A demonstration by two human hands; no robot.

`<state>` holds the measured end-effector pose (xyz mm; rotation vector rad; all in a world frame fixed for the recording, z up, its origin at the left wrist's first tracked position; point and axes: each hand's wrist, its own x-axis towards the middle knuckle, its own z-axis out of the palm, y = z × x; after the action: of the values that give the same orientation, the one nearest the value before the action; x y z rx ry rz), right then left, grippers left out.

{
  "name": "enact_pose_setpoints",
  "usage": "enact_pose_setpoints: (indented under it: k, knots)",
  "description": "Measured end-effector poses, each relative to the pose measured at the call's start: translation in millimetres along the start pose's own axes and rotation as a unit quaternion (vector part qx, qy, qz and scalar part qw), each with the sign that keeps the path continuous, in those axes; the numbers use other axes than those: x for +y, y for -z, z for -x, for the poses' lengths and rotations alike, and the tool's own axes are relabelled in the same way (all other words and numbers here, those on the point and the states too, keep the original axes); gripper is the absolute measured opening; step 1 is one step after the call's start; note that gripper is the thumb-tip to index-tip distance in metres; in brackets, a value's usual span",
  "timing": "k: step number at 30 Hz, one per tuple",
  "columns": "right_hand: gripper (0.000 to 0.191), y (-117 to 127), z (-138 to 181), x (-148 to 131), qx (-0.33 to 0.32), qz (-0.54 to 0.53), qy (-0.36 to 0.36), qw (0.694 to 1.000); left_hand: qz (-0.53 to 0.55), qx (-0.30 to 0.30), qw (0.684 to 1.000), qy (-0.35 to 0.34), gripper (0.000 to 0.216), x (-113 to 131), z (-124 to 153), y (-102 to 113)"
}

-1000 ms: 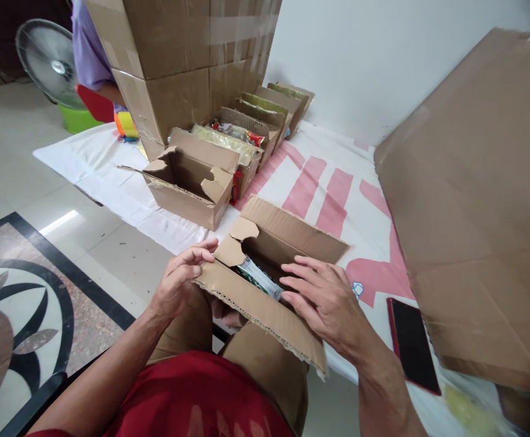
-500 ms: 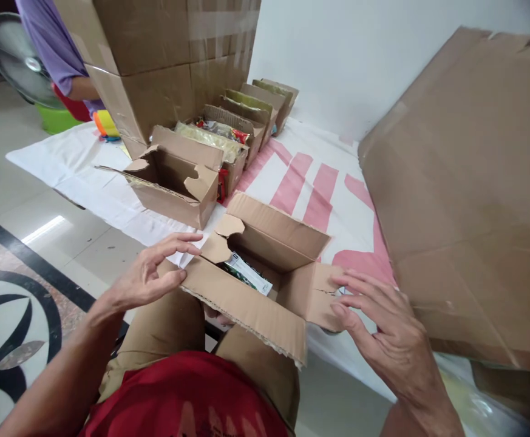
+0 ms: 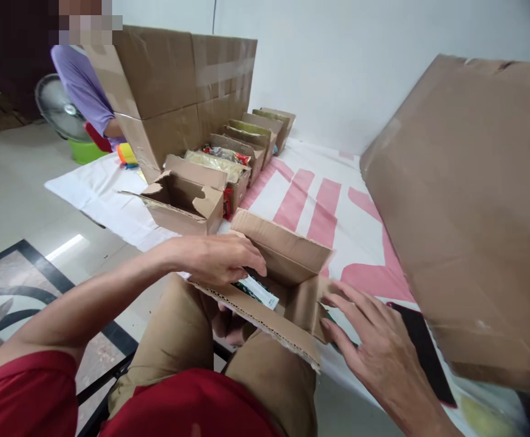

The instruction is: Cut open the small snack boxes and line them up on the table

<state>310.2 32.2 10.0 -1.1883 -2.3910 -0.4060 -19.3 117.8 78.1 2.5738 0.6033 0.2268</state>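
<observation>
Grip loose: box (image 3: 283,247) crosswise, mouth up.

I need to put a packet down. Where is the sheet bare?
Bare: the pink-striped sheet between the row of small boxes and the big carton on the right; also its white corner left of the empty box. Crowded: the open box, left hand on it, right hand at its end flap, phone beside.

Box: we see a small brown corrugated carton (image 3: 287,246), open at the top, sitting against our lap.
Flaps: the far long flap stands up, the near one hangs out towards us, and the right end flap tilts inward.
Contents: a white-and-green packet (image 3: 258,291) lies flat inside, partly hidden.
</observation>
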Motion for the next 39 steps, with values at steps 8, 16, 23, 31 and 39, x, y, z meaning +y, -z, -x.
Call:
enact_pose_setpoints:
  k: [8, 16, 23, 31, 39]
  knots:
    - [0.032, 0, -21, -19, -0.021, -0.022, 0.04, 0.999, -0.24, -0.028, 0.969, 0.057, 0.01, -2, -10, -24]
    - [0.029, -22, 12, -11, 0.005, -0.085, -0.02, 0.996, -0.098, 0.244, 0.951, 0.163, 0.024, -14, 73, -37]
    - [0.036, -39, 33, -32, 0.03, -0.163, -0.198, 0.966, 0.075, 0.458, 0.854, 0.233, 0.026, -17, 89, -113]
    - [0.038, -53, 44, -44, 0.054, -0.242, -0.284, 0.926, 0.158, 0.446, 0.858, 0.197, 0.051, -21, 85, -149]
    - [0.039, -72, 26, -22, 0.111, -0.271, -0.313, 0.904, 0.177, 0.516, 0.814, 0.202, 0.059, -40, 29, -157]
